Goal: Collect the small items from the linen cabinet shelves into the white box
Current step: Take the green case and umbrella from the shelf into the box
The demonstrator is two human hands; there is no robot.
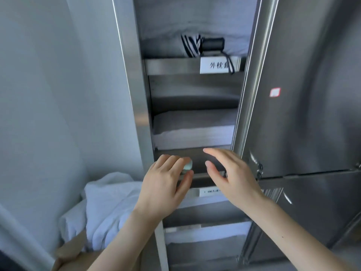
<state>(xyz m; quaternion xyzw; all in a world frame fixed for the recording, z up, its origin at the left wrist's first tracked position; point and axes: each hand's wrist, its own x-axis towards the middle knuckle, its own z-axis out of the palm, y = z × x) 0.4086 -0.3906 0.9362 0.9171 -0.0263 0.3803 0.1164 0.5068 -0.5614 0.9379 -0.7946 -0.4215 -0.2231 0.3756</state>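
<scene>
While the stainless-steel linen cabinet stands with its door swung wide to the right, both hands work at the front lip of a middle shelf, under a stack of folded grey linen. The left hand curls over a small pale green rounded object, pinching it between thumb and fingertips at the shelf edge — a grip that suits something small and smooth enough to roll away. What the object is, I cannot tell. The right hand hovers just beside it, fingers spread and holding nothing, probably placed to catch the piece or reach further along the shelf. Higher up, a folded umbrella with a striped canopy and black handle lies on an upper shelf, its wrist cord dangling over a white shelf label — likely another thing to gather. Crumpled white towels lie heaped left of the cabinet. No white box is in view, so the green object has yet to be carried to it.
</scene>
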